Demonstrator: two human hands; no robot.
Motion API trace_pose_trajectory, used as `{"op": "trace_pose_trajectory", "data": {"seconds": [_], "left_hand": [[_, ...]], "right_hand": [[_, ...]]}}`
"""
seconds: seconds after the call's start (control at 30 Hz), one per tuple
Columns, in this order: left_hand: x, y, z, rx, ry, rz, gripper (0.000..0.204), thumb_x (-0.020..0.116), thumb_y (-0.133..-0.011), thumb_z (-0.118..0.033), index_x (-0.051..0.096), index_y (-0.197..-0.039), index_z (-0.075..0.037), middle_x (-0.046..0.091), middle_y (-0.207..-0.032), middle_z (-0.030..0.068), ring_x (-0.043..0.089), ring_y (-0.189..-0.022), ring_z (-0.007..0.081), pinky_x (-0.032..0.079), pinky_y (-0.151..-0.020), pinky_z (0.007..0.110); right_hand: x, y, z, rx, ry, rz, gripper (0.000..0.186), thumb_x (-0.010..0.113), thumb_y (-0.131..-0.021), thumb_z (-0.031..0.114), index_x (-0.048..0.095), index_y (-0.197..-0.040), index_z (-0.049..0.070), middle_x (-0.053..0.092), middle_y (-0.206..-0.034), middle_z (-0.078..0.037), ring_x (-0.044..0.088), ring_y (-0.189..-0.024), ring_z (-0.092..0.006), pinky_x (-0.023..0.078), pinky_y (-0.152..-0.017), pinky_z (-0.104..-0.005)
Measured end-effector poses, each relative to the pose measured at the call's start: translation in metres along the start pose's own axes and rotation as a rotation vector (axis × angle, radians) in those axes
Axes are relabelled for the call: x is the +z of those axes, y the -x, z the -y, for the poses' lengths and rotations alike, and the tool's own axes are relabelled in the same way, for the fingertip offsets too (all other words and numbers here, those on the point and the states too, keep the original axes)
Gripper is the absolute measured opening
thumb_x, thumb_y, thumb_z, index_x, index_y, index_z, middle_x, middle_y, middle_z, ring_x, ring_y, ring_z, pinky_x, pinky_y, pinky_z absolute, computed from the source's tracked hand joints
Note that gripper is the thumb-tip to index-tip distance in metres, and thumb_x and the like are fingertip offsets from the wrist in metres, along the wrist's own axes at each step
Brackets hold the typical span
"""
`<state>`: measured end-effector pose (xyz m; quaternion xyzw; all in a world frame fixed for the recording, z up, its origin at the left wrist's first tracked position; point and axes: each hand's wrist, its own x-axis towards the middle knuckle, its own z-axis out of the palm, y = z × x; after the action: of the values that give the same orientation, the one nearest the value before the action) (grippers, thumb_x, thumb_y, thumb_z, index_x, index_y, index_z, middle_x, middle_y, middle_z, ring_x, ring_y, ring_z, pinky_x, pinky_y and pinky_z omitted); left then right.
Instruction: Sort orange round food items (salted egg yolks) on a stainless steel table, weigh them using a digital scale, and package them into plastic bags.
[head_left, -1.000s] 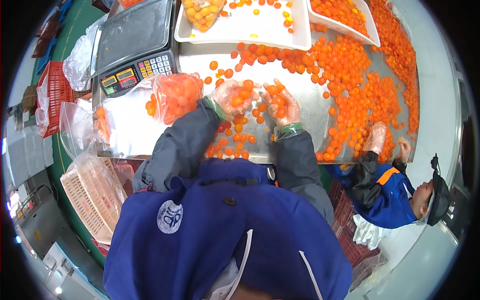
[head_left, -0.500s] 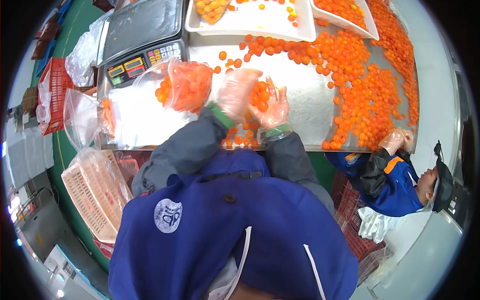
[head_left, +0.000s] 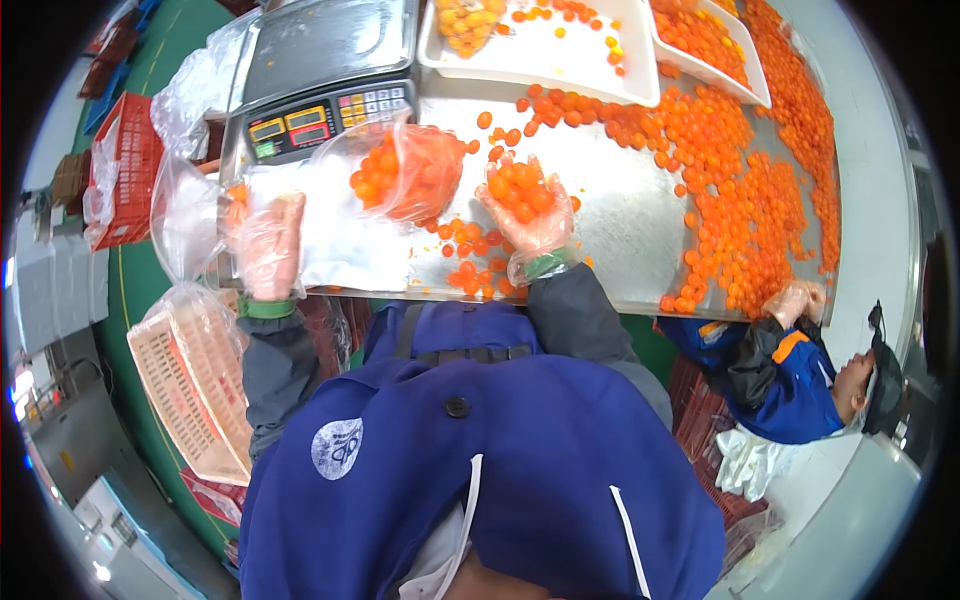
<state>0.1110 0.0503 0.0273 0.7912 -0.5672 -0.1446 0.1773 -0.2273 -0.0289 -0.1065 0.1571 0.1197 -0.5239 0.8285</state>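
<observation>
My right hand (head_left: 525,236), in a clear plastic glove, is turned palm up and cupped around a heap of small glossy orange balls (head_left: 521,192). They look like egg yolks or small round fruit; I cannot tell which. My left hand (head_left: 270,250), also gloved, is at the left end of the table with its fingers stretched out, beside a clear plastic bag (head_left: 185,225). It seems to hold nothing. Between my hands a clear bag filled with orange balls (head_left: 425,175) lies on its side. Loose orange balls (head_left: 468,240) are scattered near the table's front edge.
A digital scale (head_left: 330,60) stands behind the filled bag. White trays (head_left: 540,80) are at the back, and a large spread of orange balls (head_left: 745,220) covers the right side. A co-worker (head_left: 780,370) handles balls at the right corner. Crates (head_left: 190,390) stand left, below the table.
My left hand has swung from beside my right hand to the table's left end. My right hand has turned palm up, with the orange balls heaped in it. The view has shifted slightly.
</observation>
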Motion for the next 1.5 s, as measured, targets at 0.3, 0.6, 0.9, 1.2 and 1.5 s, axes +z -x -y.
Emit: {"op": "trace_pose_trajectory", "data": {"seconds": [0.3, 0.6, 0.9, 1.2, 1.5], "left_hand": [[0.061, 0.005, 0.005, -0.376, 1.185, 0.424, 0.028, 0.064, -0.096, -0.030, 0.065, -0.083, -0.005, 0.059, -0.064, 0.0016, 0.054, -0.052, 0.0098, 0.042, -0.048, 0.025], [0.065, 0.014, -0.025, -0.186, 1.279, 0.363, 0.023, 0.061, -0.099, -0.025, 0.061, -0.087, -0.006, 0.053, -0.061, -0.0020, 0.048, -0.050, 0.0070, 0.039, -0.047, 0.024], [0.054, -0.021, -0.050, 0.082, 1.046, 0.300, 0.030, 0.054, -0.100, -0.029, 0.059, -0.082, -0.006, 0.050, -0.061, -0.0021, 0.046, -0.051, 0.0084, 0.036, -0.047, 0.026], [0.004, -0.013, -0.070, -0.157, 1.006, 0.179, 0.029, 0.057, -0.099, -0.026, 0.057, -0.080, -0.005, 0.050, -0.063, -0.0004, 0.046, -0.052, 0.0100, 0.036, -0.050, 0.026], [0.039, 0.003, -0.196, 0.786, 0.775, 0.158, 0.018, 0.065, -0.085, 0.000, 0.065, -0.103, -0.001, 0.069, -0.090, 0.0164, 0.067, -0.075, 0.0328, 0.051, -0.065, 0.041]], "right_hand": [[0.188, 0.014, -0.090, 0.185, 0.304, 0.340, 0.035, 0.056, -0.098, 0.030, 0.059, -0.126, 0.008, 0.057, -0.131, -0.017, 0.052, -0.125, -0.0382, 0.041, -0.104, -0.0598], [0.172, 0.007, -0.086, -0.341, 1.316, 0.137, 0.026, 0.058, -0.096, 0.013, 0.066, -0.117, 0.001, 0.067, -0.114, -0.009, 0.061, -0.104, -0.0135, 0.048, -0.092, -0.0301], [0.096, -0.066, -0.057, -0.767, 2.107, 0.195, 0.016, 0.064, -0.086, 0.012, 0.066, -0.100, 0.005, 0.066, -0.075, -0.016, 0.064, -0.069, -0.0299, 0.050, -0.066, -0.0403], [0.140, -0.028, -0.010, -0.288, 1.514, 0.258, 0.020, 0.064, -0.090, 0.000, 0.065, -0.110, 0.001, 0.067, -0.090, -0.006, 0.063, -0.079, -0.0118, 0.052, -0.067, -0.0264], [0.033, -0.084, 0.214, -0.790, 2.486, -0.565, 0.016, 0.062, -0.088, 0.017, 0.064, -0.098, 0.004, 0.067, -0.077, -0.016, 0.067, -0.076, -0.0291, 0.052, -0.071, -0.0382]]}}
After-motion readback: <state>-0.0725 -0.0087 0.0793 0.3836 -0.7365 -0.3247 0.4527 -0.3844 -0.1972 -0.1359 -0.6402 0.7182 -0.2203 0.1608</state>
